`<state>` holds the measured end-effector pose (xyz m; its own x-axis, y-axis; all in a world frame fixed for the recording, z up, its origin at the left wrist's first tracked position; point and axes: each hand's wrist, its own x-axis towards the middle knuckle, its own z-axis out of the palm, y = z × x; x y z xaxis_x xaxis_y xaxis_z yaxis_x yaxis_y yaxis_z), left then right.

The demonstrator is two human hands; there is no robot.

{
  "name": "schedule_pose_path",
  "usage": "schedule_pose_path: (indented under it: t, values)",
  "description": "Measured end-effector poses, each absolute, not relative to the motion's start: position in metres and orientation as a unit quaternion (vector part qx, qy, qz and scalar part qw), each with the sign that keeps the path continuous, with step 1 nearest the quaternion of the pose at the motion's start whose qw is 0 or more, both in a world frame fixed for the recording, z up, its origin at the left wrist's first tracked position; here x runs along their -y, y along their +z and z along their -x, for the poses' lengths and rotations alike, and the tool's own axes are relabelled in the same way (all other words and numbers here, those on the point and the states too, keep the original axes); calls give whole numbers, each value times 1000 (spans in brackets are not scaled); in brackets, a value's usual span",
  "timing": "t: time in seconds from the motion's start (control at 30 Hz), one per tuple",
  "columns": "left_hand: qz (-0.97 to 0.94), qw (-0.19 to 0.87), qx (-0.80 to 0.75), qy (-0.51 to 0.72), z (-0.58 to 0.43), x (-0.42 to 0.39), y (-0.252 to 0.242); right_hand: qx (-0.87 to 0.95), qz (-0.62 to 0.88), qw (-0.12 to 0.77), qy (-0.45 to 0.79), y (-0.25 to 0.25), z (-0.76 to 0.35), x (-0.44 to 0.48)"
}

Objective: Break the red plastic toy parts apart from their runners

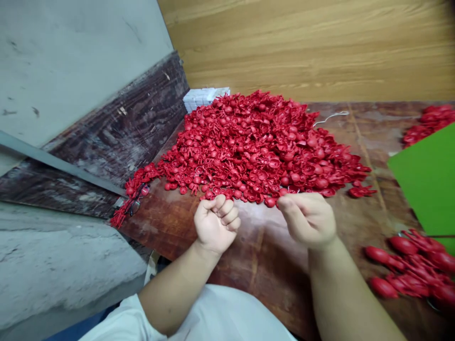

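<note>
My left hand (pixel 217 223) is closed with its palm turned up and its fingers curled in, just in front of a heap of red plastic pieces (pixel 263 142). My right hand (pixel 308 219) is closed too, thumb pressed against the curled fingers, near the heap's front right edge. A gap separates the two hands. Whatever either one holds, if anything, is hidden or too fine to make out. Many of the pieces have rounded cups or heads and thin, finger-like prongs. Both hands are over the brown wooden table (pixel 249 251).
Red round-headed figures (pixel 412 270) lie bunched at the lower right, below a green board (pixel 426 175). More red pieces (pixel 432 121) are behind it. A white cord (pixel 330 116) and a white block (pixel 204 97) lie by the heap. Eyeglasses (pixel 137 201) rest at the table's left corner.
</note>
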<state>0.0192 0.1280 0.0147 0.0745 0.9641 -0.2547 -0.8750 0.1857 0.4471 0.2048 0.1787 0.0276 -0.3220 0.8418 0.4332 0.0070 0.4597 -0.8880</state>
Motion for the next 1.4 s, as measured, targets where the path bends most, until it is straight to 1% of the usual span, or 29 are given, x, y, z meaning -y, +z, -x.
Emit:
schedule_pose_path:
  t: [0.03, 0.13, 0.2, 0.3, 0.37, 0.43, 0.5, 0.6, 0.63, 0.67, 0.77, 0.87, 1.07, 1.23, 1.3, 1.4]
  values:
    - [-69, 739, -232, 629, -14, -130, 11, 724, 378, 439, 375, 21, -214, -190]
    - [-64, 744, -200, 634, -5, -130, -3, 699, 582, 354, 218, -4, -236, -223]
    - [-92, 739, -211, 633, -4, -129, -13, 678, 647, 302, 173, -23, -247, -240]
    - [-182, 704, -288, 624, -6, -132, -22, 681, 664, 270, 149, -48, -257, -253]
    - [-300, 613, -405, 609, -7, -137, -27, 685, 663, 266, 146, -58, -260, -256]
    - [-410, 471, -519, 583, -7, -143, -32, 682, 667, 265, 141, -63, -260, -256]
    - [-493, 333, -585, 551, -7, -147, -39, 673, 675, 265, 144, -65, -257, -256]
    - [-637, 105, -638, 420, -9, -148, -56, 683, 672, 245, 149, -66, -250, -254]
    - [-665, 63, -646, 371, -10, -147, -62, 694, 667, 232, 143, -65, -248, -253]
    - [-682, 42, -652, 330, -12, -145, -68, 705, 660, 219, 135, -65, -246, -252]
    - [-714, 33, -655, 245, -17, -143, -83, 722, 652, 200, 118, -65, -241, -250]
    - [-728, 45, -644, 231, -19, -143, -87, 725, 647, 197, 127, -66, -237, -249]
    - [-739, 83, -593, 309, -14, -145, -91, 737, 623, 217, 148, -66, -228, -246]
    - [-693, 107, -597, 390, -10, -145, -102, 724, 625, 251, 147, -69, -221, -243]
    - [-673, 135, -599, 413, -10, -145, -105, 716, 623, 278, 152, -72, -219, -243]
    - [-657, 166, -593, 433, -9, -146, -109, 695, 604, 348, 177, -74, -218, -243]
